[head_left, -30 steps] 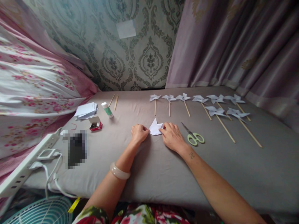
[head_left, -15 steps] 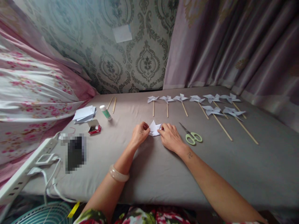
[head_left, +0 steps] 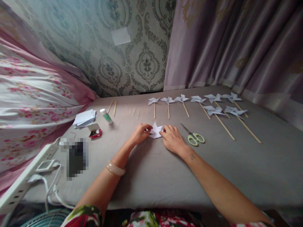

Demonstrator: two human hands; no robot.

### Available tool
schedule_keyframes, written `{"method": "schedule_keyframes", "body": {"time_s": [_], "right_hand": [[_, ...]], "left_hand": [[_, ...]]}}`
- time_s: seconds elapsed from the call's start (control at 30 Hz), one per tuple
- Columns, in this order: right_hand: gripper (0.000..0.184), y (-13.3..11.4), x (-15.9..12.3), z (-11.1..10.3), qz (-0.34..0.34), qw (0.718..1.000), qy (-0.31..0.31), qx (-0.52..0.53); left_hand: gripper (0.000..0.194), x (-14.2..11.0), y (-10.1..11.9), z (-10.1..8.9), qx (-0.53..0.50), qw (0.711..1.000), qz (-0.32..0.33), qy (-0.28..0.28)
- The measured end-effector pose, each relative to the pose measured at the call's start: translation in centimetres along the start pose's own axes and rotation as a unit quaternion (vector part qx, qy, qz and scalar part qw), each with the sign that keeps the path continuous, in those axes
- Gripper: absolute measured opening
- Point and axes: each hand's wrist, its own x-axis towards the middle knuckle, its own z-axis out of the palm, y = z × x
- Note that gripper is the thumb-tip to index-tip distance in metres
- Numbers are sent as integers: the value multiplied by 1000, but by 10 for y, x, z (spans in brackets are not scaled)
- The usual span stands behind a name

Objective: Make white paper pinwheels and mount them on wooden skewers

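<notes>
Between my hands a folded white paper pinwheel point(head_left: 155, 130), with no stick visible on it, rests on the grey-covered surface. My left hand point(head_left: 141, 134) pinches its left point between thumb and fingers. At its right edge, my right hand point(head_left: 172, 137) grips the paper, thumb in front and fingers curled over. A pair of scissors point(head_left: 193, 135) with pale green handles lies open just right of my right hand. Several finished paper pinwheels on wooden sticks, among them a near one point(head_left: 214, 111), lie at the back right.
On the left are a glue stick point(head_left: 106, 116), a stack of white paper point(head_left: 84, 118), a small open red box point(head_left: 95, 131) and wooden sticks point(head_left: 115, 108). A power strip point(head_left: 22, 178) with cables runs along the left edge, near a pixelated dark object point(head_left: 77, 159).
My left hand and forearm have shifted slightly left, still at the paper's left point. My right hand stays in place on the paper. The view has tilted a little.
</notes>
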Motion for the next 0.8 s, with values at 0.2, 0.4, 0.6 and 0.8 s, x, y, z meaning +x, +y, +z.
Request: {"method": "schedule_keyframes", "body": {"time_s": [0.2,0.4,0.6,0.8], "right_hand": [[29,1,0,0,-2,1000,2,4],[28,1,0,2,0,1000,7,6],[28,1,1,1,1,1000,2,7],[30,2,0,-1,1,1000,-1,11]], "left_hand": [[22,6,-7,1,-50,998,12,-20],[28,12,-11,2,-97,994,4,-53],[24,20,-7,6,-89,994,11,-60],[20,28,-5,13,-67,995,6,-72]]}}
